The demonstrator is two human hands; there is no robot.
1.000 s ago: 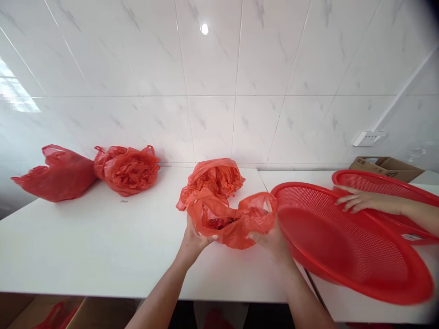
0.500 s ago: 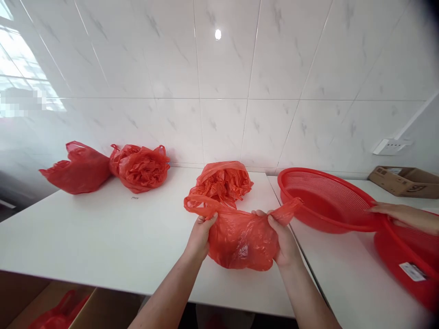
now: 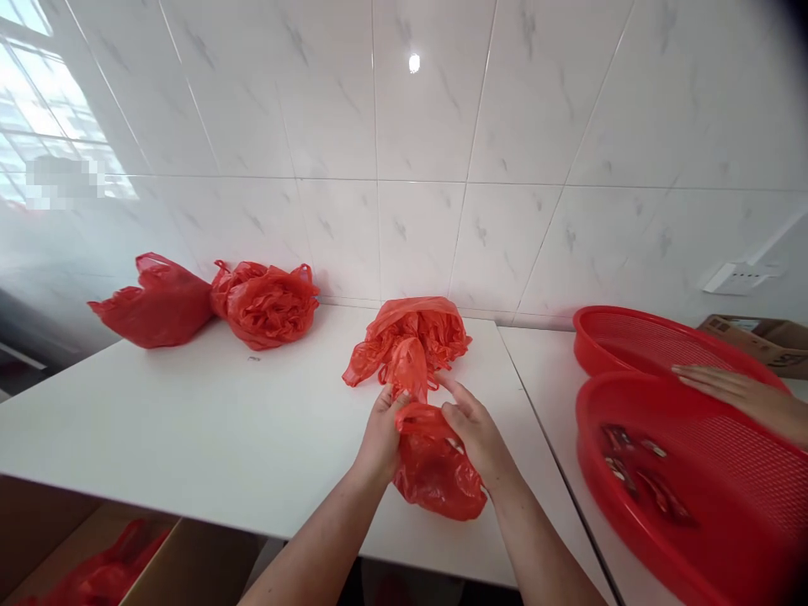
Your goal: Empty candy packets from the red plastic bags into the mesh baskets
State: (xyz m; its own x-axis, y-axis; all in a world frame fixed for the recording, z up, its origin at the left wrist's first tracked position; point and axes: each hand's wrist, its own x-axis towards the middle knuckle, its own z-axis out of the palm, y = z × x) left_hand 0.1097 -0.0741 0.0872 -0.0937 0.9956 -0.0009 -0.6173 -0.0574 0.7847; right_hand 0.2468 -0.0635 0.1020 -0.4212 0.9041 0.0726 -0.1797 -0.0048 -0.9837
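A small filled red plastic bag (image 3: 435,467) lies on the white table (image 3: 208,429) in front of me. My left hand (image 3: 382,433) and my right hand (image 3: 475,433) are both closed on its neck, pinching the handles together above the bulge. Just behind my hands a crumpled heap of red bags (image 3: 413,337) sits near the wall.
Two more red bags (image 3: 161,305) (image 3: 268,303) rest at the far left by the wall. On the right table, two red mesh baskets (image 3: 637,341) (image 3: 725,505) overlap; another person's hand (image 3: 736,389) rests on them. A cardboard box (image 3: 767,332) stands behind; another box (image 3: 82,560) under the table holds red bags.
My hands went from holding the bag open by its two handles to drawing them together at the neck. The other person slid the near basket forward with small items in it.
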